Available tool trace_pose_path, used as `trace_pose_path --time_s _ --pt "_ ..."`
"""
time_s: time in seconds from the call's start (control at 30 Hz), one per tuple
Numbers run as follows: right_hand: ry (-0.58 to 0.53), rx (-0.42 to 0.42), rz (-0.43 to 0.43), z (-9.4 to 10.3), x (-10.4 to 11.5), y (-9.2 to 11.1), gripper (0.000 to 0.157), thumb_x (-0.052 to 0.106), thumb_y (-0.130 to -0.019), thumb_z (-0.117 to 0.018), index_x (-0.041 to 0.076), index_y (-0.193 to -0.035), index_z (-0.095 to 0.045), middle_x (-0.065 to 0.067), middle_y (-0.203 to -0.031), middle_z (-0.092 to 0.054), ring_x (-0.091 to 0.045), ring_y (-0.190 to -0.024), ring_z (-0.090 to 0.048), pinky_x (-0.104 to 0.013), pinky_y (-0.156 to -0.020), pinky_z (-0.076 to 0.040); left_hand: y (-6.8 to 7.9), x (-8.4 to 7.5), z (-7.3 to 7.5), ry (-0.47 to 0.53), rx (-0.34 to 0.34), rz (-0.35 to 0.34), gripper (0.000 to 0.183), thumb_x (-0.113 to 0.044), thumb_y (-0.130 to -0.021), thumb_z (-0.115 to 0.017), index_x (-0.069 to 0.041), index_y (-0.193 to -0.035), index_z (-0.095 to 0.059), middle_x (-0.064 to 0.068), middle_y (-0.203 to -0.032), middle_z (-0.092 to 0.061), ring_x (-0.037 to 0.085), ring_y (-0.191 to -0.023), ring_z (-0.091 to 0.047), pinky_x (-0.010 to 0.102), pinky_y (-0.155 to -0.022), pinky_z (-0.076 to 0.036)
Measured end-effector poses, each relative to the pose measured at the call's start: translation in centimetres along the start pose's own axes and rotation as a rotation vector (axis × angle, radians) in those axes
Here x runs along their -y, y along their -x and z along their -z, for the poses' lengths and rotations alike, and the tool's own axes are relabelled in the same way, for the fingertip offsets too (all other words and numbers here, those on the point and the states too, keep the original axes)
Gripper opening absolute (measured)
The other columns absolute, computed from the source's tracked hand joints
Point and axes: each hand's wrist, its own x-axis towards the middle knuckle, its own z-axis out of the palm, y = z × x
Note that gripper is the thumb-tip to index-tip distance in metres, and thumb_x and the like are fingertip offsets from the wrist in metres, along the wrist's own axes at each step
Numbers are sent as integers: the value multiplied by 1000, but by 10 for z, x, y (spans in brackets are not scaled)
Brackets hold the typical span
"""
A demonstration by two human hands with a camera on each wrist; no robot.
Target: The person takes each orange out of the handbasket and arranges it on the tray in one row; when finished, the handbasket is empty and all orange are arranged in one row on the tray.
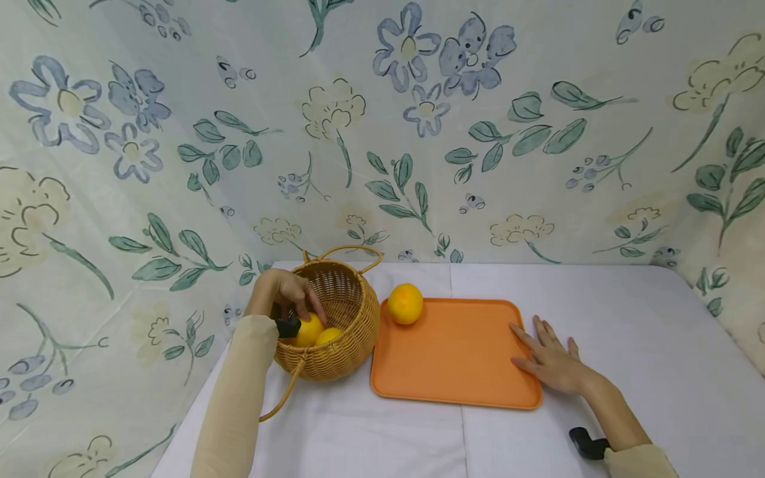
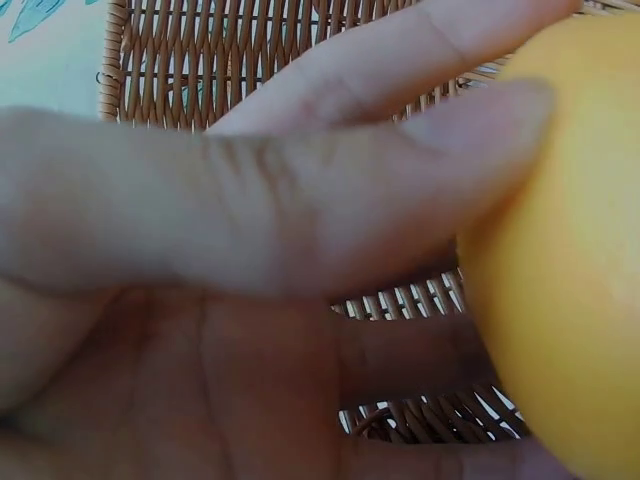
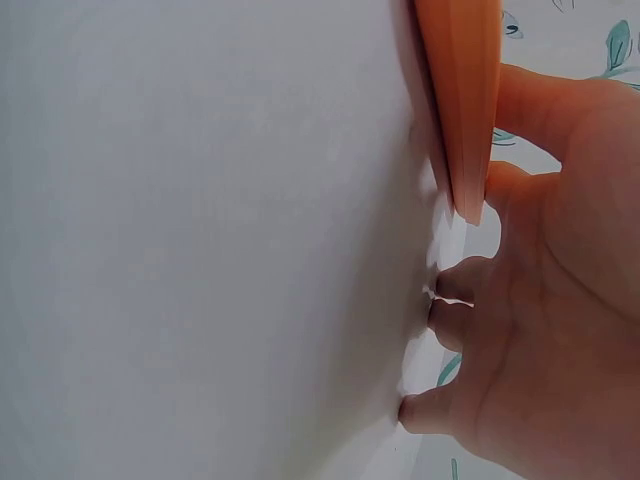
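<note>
Behind basket [image 1: 358,345] & tray [image 1: 454,352], floral drape [image 1: 358,53] meets white tbl [image 1: 358,431].

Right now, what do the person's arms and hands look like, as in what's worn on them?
The left sleeve and right sleeve are plain light beige. A small black device juts out near each wrist. The left hand and right hand are bare, without gloves; I see no cables.

No readable text or numbers anywhere
</note>
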Motion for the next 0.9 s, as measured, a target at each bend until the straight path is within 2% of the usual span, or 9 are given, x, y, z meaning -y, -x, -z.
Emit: trace_pose_path --time_s 0.2,0.33,0.47,0.6,0.7,0.77,0.9 --pt "-3 1 5 1 1 -1 81 48 -100 -62 5 -160 -31 -42 -164 2 -61 -152 6 -84 -108 18 0 1 -1 14 7 16 35 -8 -94 -72 -14 -129 -74 11 -147 -58 26 -120 -60 59 -102 -54" --pt "-7 1 12 2 2 -1 80 48 -100 -62 4 -160 -31 -42 -164 2 -62 -151 6 -84 -108 18 1 1 -2 9 -7 24 40 -7 -90 -77 -17 -129 -73 10 -152 -53 27 -125 -57 58 -102 -54" --pt "-7 2 16 3 2 -1 80 47 -100 -61 4 -160 -31 -42 -164 2 -62 -151 5 -84 -108 17 2 2 -3 12 -21 25 41 -6 -89 -78 -17 -128 -73 11 -149 -54 29 -127 -56 56 -101 -55" --pt "-5 5 13 4 2 -1 80 48 -100 -61 4 -160 -31 -42 -164 2 -62 -151 5 -84 -108 17 2 0 -4 8 -30 22 41 -4 -88 -78 -16 -126 -74 11 -146 -55 27 -121 -55 50 -93 -59" --pt "-8 7 13 5 2 -1 80 48 -100 -61 4 -160 -31 -42 -164 3 -62 -151 6 -84 -108 17 2 0 -4 3 -33 19 41 -2 -86 -78 -16 -125 -74 11 -143 -56 25 -107 -56 39 -78 -60" --pt "-9 6 14 5 2 -2 80 47 -100 -61 4 -160 -31 -42 -164 3 -62 -151 6 -84 -108 17 3 0 -3 -4 -41 9 40 -2 -87 -78 -16 -124 -75 9 -141 -56 22 -97 -55 32 -69 -56" --pt "-6 7 10 3 1 -2 80 48 -100 -61 5 -160 -31 -42 -164 3 -62 -151 6 -84 -108 17 2 0 -2 -13 -99 -61 40 -3 -87 -79 -14 -125 -74 9 -142 -55 21 -100 -54 29 -74 -56"
